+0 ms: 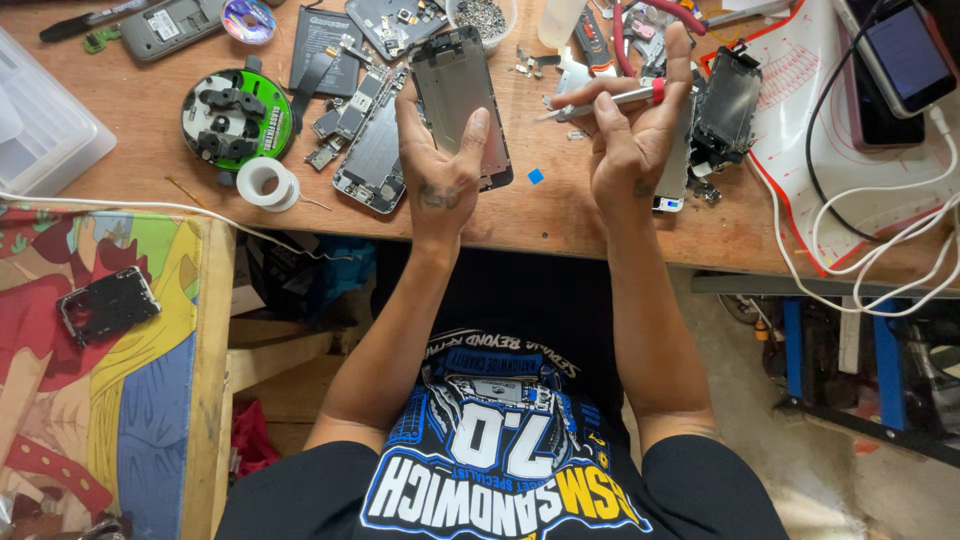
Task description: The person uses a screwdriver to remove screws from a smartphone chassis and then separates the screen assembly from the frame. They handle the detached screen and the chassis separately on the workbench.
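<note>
Gripping a phone's metal backplate (458,95) upright over the wooden bench (150,150), the left hand (440,165) curls its fingers round it; right hand (628,135) pinches a screwdriver (600,103). A clear cup (483,18) behind holds small screws.

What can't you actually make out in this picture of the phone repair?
Head view only:
- Face of the phone panel: the left hand covers its lower part.
- Tip of the screwdriver in the right hand: too small to tell.
- Phone frame: partly behind the right hand.
- Plastic box: cut off by the left edge.
- Small parts in the bowl: too tiny; the top edge cuts it.
</note>
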